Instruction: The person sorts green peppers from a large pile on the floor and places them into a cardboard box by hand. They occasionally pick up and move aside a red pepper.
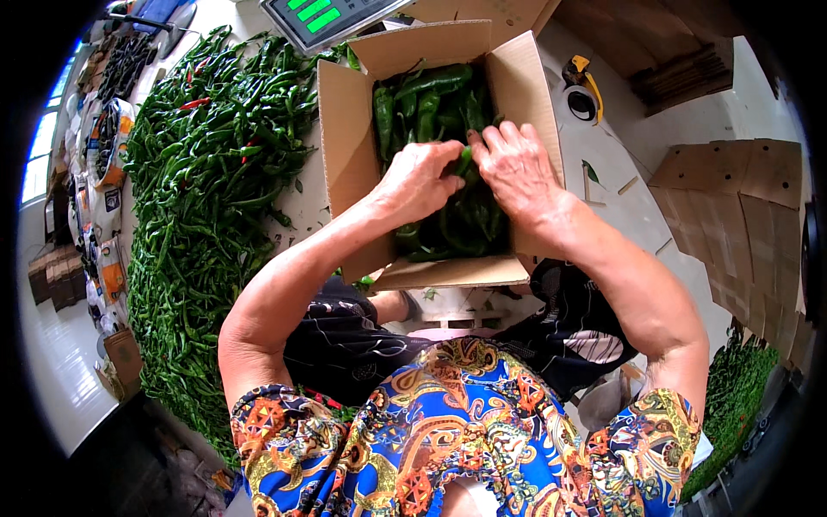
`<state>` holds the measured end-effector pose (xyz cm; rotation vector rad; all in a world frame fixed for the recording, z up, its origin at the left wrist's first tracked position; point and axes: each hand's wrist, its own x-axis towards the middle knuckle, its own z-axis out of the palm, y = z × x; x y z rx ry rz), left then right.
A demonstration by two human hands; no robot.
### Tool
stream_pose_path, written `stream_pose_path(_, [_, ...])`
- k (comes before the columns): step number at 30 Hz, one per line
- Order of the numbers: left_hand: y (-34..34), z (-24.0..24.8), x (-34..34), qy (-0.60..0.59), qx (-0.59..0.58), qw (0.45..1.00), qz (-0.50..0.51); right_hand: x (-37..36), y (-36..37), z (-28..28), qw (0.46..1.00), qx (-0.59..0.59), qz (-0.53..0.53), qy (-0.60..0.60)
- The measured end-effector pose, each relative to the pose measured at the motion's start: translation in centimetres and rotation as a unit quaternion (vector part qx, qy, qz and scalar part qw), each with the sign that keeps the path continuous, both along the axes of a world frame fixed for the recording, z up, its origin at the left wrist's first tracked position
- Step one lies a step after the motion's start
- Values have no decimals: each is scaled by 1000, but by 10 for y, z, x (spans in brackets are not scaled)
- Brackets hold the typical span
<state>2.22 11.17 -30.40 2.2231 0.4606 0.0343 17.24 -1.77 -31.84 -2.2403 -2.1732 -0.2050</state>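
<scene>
An open cardboard box stands in front of me with its flaps folded outward. Long green chili peppers lie packed inside it. My left hand is closed over the box, its thumb and index finger pinching a green chili pepper. Against the other side of that pepper, my right hand has its fingers bent and gripping; its thumb is hidden. Both hands are close together above the middle of the box, and they cover part of the peppers below.
A big heap of green chilies, with a few red ones, spreads to the left. Beyond the box sits a scale with a lit green display. A tape dispenser lies to the right, near stacked cardboard boxes. More green chilies lie at lower right.
</scene>
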Motion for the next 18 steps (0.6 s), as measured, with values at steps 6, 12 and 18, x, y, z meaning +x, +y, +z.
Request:
stream_pose_path(6, [23,16,8,-61,35,993,92,15,12,14,995,-57,-12,79])
stream_pose_path(12, [50,37,-11,-16,-92,984,150,4,0,42,979,-88,1,185])
stream_pose_path(18, [56,44,-22,50,33,993,105,-8,-6,27,904,-169,43,390])
